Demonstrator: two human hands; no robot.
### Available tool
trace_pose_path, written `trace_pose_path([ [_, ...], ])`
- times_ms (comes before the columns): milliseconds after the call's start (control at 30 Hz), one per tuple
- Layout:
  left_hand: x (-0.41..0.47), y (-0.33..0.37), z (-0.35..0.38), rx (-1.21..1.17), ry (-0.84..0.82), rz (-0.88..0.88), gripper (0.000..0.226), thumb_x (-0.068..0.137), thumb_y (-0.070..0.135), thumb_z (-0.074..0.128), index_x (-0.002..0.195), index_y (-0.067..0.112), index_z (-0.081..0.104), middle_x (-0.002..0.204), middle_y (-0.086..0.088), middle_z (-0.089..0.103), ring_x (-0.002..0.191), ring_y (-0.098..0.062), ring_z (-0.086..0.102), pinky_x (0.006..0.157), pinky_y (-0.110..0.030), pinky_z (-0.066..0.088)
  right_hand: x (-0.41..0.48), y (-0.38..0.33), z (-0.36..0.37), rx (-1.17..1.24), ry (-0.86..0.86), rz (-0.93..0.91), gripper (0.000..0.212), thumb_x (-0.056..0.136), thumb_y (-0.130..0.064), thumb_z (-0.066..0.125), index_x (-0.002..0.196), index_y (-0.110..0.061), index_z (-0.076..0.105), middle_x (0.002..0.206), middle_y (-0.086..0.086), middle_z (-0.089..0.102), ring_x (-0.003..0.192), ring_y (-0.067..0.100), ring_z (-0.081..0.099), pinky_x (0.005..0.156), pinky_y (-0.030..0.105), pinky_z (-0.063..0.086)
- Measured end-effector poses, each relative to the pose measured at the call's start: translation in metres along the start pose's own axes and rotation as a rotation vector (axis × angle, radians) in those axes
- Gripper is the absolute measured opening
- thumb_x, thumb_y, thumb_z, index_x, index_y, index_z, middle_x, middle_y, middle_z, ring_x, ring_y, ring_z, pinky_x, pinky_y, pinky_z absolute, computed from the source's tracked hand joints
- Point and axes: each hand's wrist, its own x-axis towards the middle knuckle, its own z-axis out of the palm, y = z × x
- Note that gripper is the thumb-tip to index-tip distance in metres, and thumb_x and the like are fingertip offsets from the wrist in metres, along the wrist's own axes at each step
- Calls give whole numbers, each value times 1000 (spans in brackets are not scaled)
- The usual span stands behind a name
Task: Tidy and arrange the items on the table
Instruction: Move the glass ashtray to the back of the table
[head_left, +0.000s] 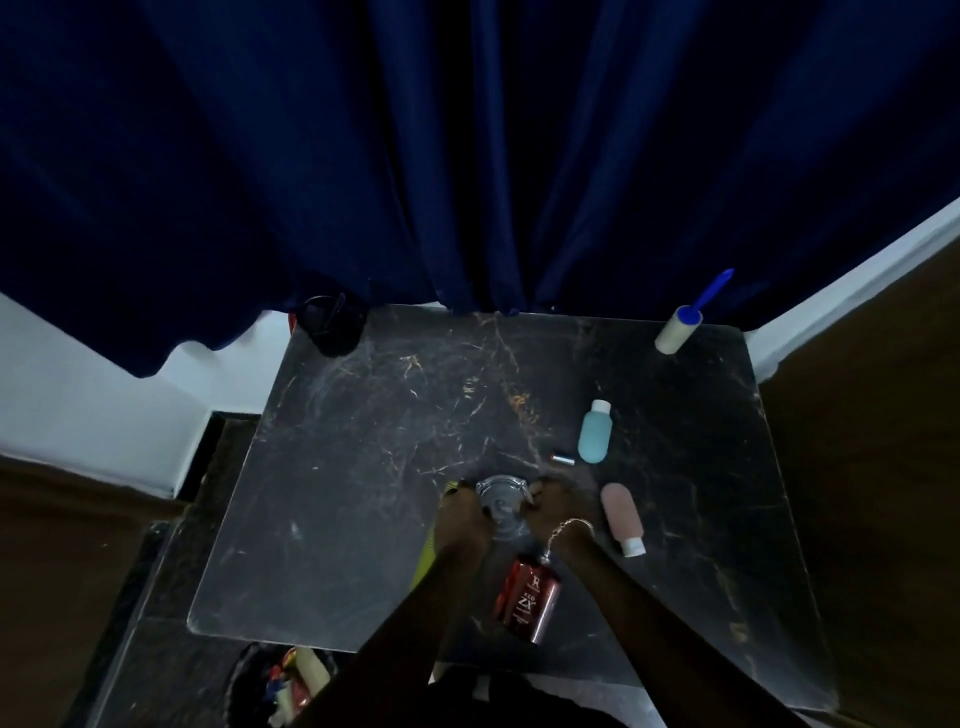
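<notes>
Both hands hold a clear glass ashtray (501, 506) near the middle of the table (337, 467). Left hand (462, 514) grips its left rim, and right hand (553, 512) grips its right rim, fingers curled tight on the glass. It is round and see-through, with small notches on the rim, so it has no long side to point anywhere. It sits flat, or just above the dark marble top; I cannot tell which.

At the far left corner stands a black cup (330, 325). Something yellow-green (428, 551) peeks out under the left wrist. A red bottle (530, 597) lies near the front edge, its top pointing away toward the ashtray. A small silver tube (563, 459) lies on its side. A blue bottle (594, 432) lies with its white cap pointing away. A pink bottle (622, 514) lies with its cap pointing near. A lint roller (680, 327) rests at the far right corner, blue handle pointing away.
</notes>
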Motion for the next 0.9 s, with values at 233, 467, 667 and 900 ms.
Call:
trace_pose_path([
  [233, -5, 4, 5, -10, 54, 6, 29, 93, 5, 63, 121, -2, 68, 122, -18, 71, 114, -31, 68, 94, -33, 51, 7, 4, 2, 85, 0, -14, 21, 86, -6, 57, 101, -4, 72, 107, 13, 73, 104, 27, 67, 86, 27, 49],
  [467, -11, 2, -5, -43, 47, 20, 33, 89, 3, 63, 121, -1, 67, 123, -17, 72, 118, -32, 66, 100, -40, 53, -1, 4, 1, 163, 38, -19, 18, 83, -6, 59, 93, -7, 75, 98, 9, 76, 94, 25, 69, 72, 19, 40],
  [667, -12, -10, -28, -138, 167, 3, 24, 91, -1, 61, 113, 0, 69, 114, -18, 75, 108, -35, 71, 85, -31, 52, -1, -24, 5, 240, 30, -51, 22, 81, 0, 55, 90, -7, 75, 92, 9, 76, 85, 23, 67, 79, 27, 53],
  [900, 6, -38, -71, -152, 231, -6, 19, 86, 3, 65, 105, -1, 69, 106, -22, 75, 103, -40, 70, 83, -41, 52, 5, -73, 21, 291, 42, -50, 22, 77, 2, 61, 94, -4, 74, 93, 10, 77, 86, 21, 70, 66, 16, 40],
])
